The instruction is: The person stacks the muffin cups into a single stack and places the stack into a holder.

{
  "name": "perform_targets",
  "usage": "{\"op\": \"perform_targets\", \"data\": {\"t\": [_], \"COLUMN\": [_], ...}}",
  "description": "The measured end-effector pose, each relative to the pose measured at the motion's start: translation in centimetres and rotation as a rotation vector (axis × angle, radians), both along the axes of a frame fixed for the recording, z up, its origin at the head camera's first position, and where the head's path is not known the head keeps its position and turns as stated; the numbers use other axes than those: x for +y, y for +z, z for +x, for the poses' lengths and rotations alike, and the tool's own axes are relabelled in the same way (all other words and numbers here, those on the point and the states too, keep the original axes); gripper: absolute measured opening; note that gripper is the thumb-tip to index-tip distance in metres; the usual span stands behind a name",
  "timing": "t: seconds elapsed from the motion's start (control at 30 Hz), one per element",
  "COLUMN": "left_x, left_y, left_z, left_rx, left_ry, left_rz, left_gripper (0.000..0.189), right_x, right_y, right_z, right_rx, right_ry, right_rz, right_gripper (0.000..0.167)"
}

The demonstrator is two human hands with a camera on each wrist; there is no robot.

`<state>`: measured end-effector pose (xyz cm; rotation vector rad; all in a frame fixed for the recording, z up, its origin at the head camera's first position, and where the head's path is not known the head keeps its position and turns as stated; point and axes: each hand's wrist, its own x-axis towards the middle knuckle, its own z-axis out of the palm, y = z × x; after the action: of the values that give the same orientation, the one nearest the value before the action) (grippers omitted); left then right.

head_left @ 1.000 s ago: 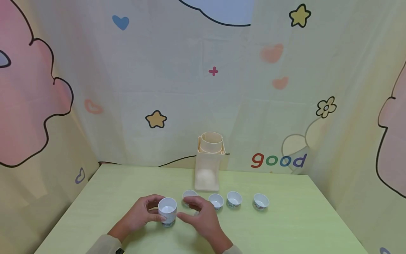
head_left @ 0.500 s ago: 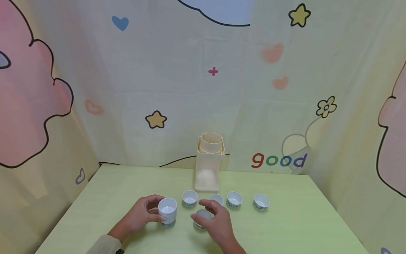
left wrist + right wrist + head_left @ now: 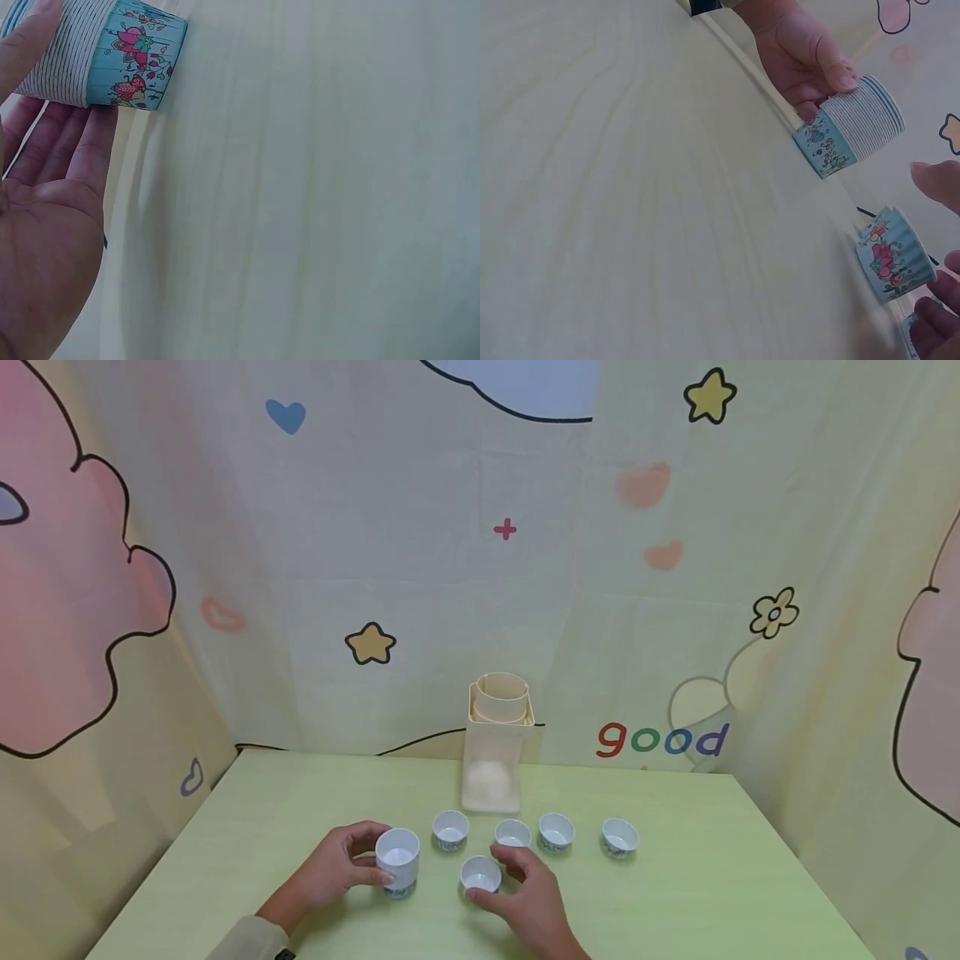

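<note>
My left hand (image 3: 341, 862) holds a stack of nested paper cups (image 3: 398, 860) upright, thumb on the near side and fingers behind. In the left wrist view, the stack (image 3: 135, 56) shows many white rims and a light-blue floral base. My right hand (image 3: 532, 893) is around the right side of a single short paper cup (image 3: 481, 874) on the table. In the right wrist view, the thumb stands apart from this floral cup (image 3: 894, 259), while the fingers lie right at its rim. Just behind is another paper cup (image 3: 513, 832), partly covered by the right fingers.
More paper cups stand farther back: one (image 3: 450, 831) on the left, one (image 3: 557, 832) right of centre and one (image 3: 620, 838) farther right. A tall cream holder (image 3: 491, 768) with a round tube on top stands near the back edge, before a patterned curtain.
My right hand has moved from beside the stack rightward to the single cup, then slightly farther right and nearer, uncovering the cup's white inside. The left hand and stack stay in place.
</note>
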<state>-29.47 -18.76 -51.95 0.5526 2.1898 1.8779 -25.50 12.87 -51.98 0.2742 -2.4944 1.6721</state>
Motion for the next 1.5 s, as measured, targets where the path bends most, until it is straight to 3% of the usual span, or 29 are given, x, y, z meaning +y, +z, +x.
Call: {"op": "perform_targets", "data": {"t": [0.43, 1.5], "left_x": [0.1, -0.1], "left_y": [0.3, -0.1], "left_z": [0.2, 0.0], "left_rx": [-0.016, -0.006], "left_ry": [0.01, 0.002], "left_rz": [-0.006, 0.008], "left_gripper": [0.064, 0.066], "right_x": [0.9, 0.5], "right_y": [-1.2, -1.1], "right_z": [-0.4, -0.6], "right_rx": [0.021, 0.044], "right_ry": [0.09, 0.036], "right_rz": [0.083, 0.116], "right_gripper": [0.076, 0.066]}}
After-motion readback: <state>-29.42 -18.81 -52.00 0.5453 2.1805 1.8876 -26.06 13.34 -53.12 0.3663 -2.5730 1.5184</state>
